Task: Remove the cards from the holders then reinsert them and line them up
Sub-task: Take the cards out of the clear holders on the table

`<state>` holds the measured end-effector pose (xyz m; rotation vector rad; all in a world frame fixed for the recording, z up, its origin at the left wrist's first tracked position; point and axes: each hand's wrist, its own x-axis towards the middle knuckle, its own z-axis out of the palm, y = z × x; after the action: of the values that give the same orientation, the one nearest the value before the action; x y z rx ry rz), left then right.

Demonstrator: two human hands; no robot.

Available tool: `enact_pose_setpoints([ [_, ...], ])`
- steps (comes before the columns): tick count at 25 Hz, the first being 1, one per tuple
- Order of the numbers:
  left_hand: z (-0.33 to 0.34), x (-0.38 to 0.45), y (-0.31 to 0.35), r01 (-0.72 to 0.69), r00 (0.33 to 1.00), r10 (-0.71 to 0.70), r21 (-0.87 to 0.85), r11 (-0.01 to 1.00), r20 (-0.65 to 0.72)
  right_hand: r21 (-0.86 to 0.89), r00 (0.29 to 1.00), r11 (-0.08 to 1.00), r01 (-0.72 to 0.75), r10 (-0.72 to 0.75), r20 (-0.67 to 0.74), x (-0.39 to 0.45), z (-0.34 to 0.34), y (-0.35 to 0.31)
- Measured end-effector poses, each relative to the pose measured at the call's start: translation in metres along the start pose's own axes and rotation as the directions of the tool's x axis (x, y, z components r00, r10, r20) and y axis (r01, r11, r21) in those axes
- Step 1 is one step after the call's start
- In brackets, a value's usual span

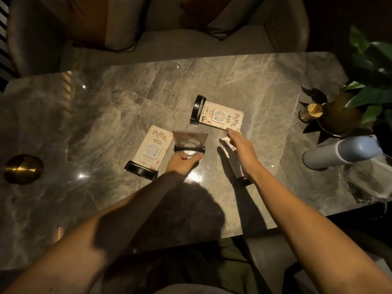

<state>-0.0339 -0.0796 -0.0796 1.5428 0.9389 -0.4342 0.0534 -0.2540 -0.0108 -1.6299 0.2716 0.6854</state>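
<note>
Several card holders with black bases are on the marble table point(118, 98). One lies flat at the left with card 02 point(151, 147) in it. An empty clear holder point(189, 137) stands at the centre, and my left hand point(182, 162) grips its black base. A third holder point(197, 109) lies further back with card 10 point(221, 115) in it. My right hand point(240, 150) reaches palm down, its fingertips touching the near edge of card 10. Under that hand lies a fourth holder point(242, 182), its card mostly hidden.
A brass dome point(23, 168) sits at the table's left. On the right are a toothpick pot point(311, 112), a potted plant point(341, 115), a pale bottle point(343, 152) on its side and a crumpled wrapper point(369, 183). A cushioned sofa point(169, 41) stands beyond the far edge.
</note>
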Motion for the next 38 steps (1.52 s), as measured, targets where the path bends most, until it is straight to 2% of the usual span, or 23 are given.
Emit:
enact_pose_setpoints([
  [3,0.039,-0.010,0.014,-0.015,0.989,0.001,0.093,0.996,0.150,-0.133,0.999,0.991,-0.029,0.033,0.033,0.002,-0.034,-0.004],
  [7,0.084,-0.015,0.043,0.217,0.941,-0.156,-0.182,0.959,0.301,-0.085,0.997,0.994,-0.071,0.074,0.035,0.010,-0.076,0.008],
  [11,0.121,-0.006,0.053,0.285,0.934,-0.209,-0.250,0.925,0.289,-0.022,0.984,0.984,-0.179,0.179,-0.009,0.029,-0.112,0.027],
  [14,0.137,0.003,0.049,0.296,0.941,-0.212,-0.340,0.892,0.263,-0.043,0.972,0.971,-0.233,0.231,-0.048,0.044,-0.130,0.037],
  [17,0.143,0.003,0.047,0.258,0.963,-0.194,-0.440,0.860,0.186,-0.030,0.962,0.963,-0.268,0.266,-0.058,0.057,-0.141,0.046],
  [20,0.147,0.002,0.046,0.246,0.968,-0.202,-0.408,0.879,0.149,-0.014,0.940,0.940,-0.341,0.340,-0.034,0.067,-0.144,0.053],
  [28,0.138,0.010,0.042,0.226,0.970,-0.179,-0.329,0.917,0.167,0.023,0.925,0.925,-0.380,0.379,0.036,0.076,-0.142,0.057],
  [30,0.137,0.011,0.046,0.171,0.969,-0.093,-0.350,0.921,0.227,-0.036,0.936,0.939,-0.343,0.344,0.074,0.069,-0.140,0.052],
  [34,0.135,0.006,0.069,0.024,0.998,-0.011,-0.218,0.976,0.061,-0.115,0.977,0.974,-0.197,0.205,0.065,0.057,-0.139,0.038],
  [38,0.127,-0.003,0.086,-0.077,0.994,0.096,-0.266,0.961,0.059,-0.098,0.997,0.992,-0.082,0.082,-0.006,0.051,-0.135,0.023],
])
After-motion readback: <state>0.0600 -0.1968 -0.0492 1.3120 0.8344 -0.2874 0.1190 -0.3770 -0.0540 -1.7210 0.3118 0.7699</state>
